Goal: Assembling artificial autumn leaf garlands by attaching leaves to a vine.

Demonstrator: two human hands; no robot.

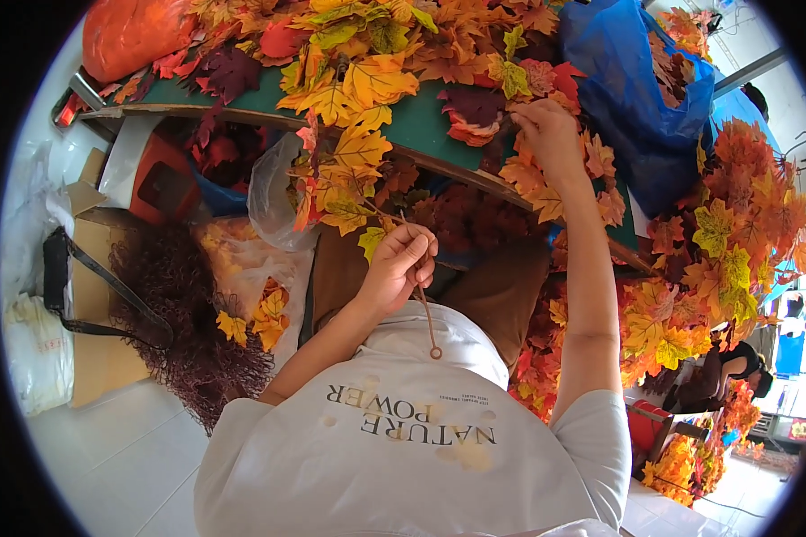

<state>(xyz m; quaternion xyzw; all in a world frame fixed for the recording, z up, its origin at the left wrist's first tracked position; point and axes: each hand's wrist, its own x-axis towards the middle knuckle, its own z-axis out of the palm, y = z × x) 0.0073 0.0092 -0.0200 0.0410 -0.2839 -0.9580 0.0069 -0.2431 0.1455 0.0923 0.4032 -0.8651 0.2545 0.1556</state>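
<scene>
A white printed shirt point(403, 447) fills the near part of the view, worn by the person at work. Just beyond it, a thin brown stem point(425, 313) is pinched in the left hand point(401, 268); the grip is narrow and closed on the stem, whose lower end hangs free against the shirt and finishes in a small loop. The upper end runs to a string of yellow and orange leaves point(354, 179), which rises toward the table point(421, 125).

The right hand point(551, 134) is stretched farther away, to the pile of loose leaves point(475, 107) at the table edge. Its fingertips are closed on a leaf or cluster in the pile; exactly which piece is held cannot be told.

The step in hand is judged to be the building of a leaf garland: one piece is being picked while the stem is held ready. The next move would call for the picked leaf to be drawn clear of the pile and brought to the stem, with the left grip kept firm so that the string does not slip.

The leaves are thin, flat, lobed and maple-shaped, apparently of fabric, in red, orange, yellow and maroon. A blue plastic bag point(636, 80), soft and crinkled, stands far right. A clear bag point(273, 197) hangs left of the string. A brown curly mass point(188, 313) and a cardboard box point(90, 295) lie on the pale floor point(125, 447) at left.
</scene>
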